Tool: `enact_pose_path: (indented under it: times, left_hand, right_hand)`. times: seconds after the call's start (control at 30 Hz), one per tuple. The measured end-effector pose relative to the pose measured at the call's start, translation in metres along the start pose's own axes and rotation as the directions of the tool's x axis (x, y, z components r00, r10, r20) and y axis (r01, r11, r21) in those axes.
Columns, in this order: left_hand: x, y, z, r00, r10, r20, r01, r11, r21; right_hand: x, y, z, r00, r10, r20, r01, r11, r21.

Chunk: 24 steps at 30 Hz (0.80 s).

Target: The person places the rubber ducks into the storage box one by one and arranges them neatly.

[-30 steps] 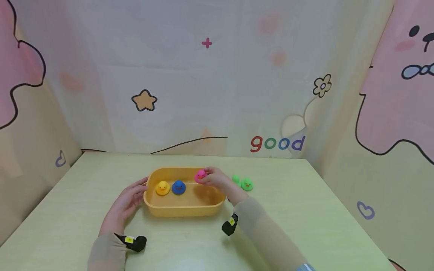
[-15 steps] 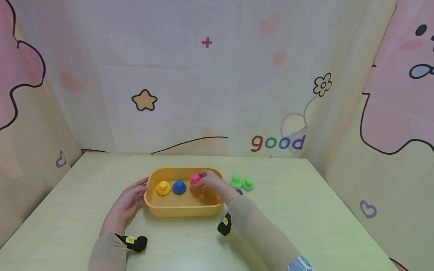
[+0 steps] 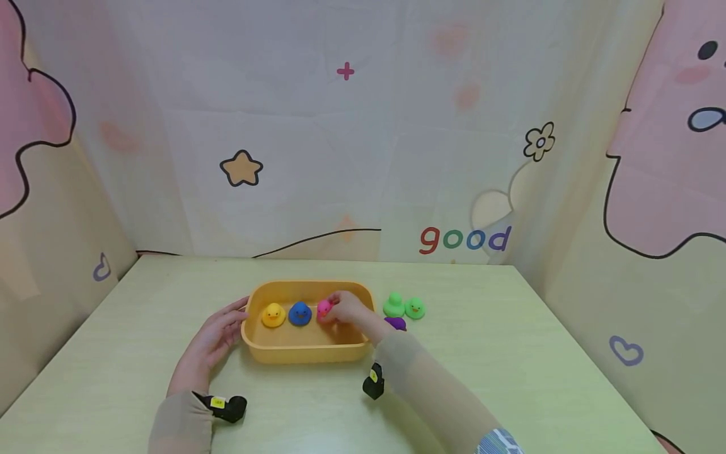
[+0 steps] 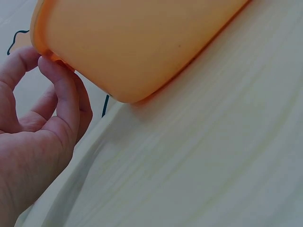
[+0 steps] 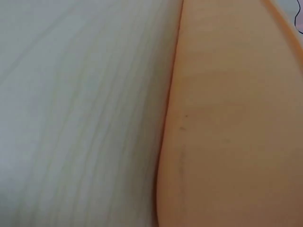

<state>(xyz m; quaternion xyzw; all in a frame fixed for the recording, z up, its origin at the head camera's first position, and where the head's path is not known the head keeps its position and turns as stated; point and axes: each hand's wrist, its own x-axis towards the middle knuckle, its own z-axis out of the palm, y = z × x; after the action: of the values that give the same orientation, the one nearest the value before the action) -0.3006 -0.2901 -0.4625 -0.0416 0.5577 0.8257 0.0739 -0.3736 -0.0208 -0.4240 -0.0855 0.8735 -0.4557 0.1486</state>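
Note:
An orange-yellow plastic tub (image 3: 309, 354) sits on the table, with a yellow rubber duck (image 3: 273, 315) and a blue rubber duck (image 3: 300, 314) side by side in it. To their right, my right hand (image 3: 348, 310) reaches into the tub and pinches a pink rubber duck (image 3: 323, 309), partly covered by the fingers. My left hand (image 3: 218, 334) grips the tub's left end by its rim, which the left wrist view shows with fingertips (image 4: 54, 71) against the rim. The right wrist view holds only the tub's outer wall (image 5: 227, 118) and tabletop; the right hand is out of it.
Just right of the tub stand two green rubber ducks (image 3: 415, 308) and a purple toy (image 3: 396, 323), partly hidden by the right forearm. The pale wooden table (image 3: 482, 328) extends around them, with a printed cloth backdrop (image 3: 363, 157) behind.
My right hand has moved left and lower into the tub with the pink duck, now close beside the blue one. The purple toy has come into sight. My left hand stays at the rim.

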Motion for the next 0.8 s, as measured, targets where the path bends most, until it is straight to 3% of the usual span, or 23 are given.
enact_pose_path:
  times: [0.23, 0.63, 0.8]
  left_hand:
    - [0.0007, -0.0010, -0.0006, 1.000, 0.001, -0.002, -0.001, 1.000, 0.004]
    - [0.0015, -0.0008, -0.0003, 1.000, -0.004, 0.005, 0.004, 1.000, -0.007]
    - [0.0008, -0.0006, 0.0000, 1.000, -0.005, 0.002, 0.005, 1.000, -0.016]
  right_hand:
    - [0.0005, 0.0021, 0.0022, 1.000, -0.009, -0.018, 0.009, 1.000, -0.029]
    - [-0.0013, 0.0041, -0.0003, 0.997, -0.068, -0.034, 0.060, 0.977, -0.204]
    - [-0.0014, 0.0037, -0.0014, 0.997, -0.068, -0.020, 0.062, 0.973, -0.223]
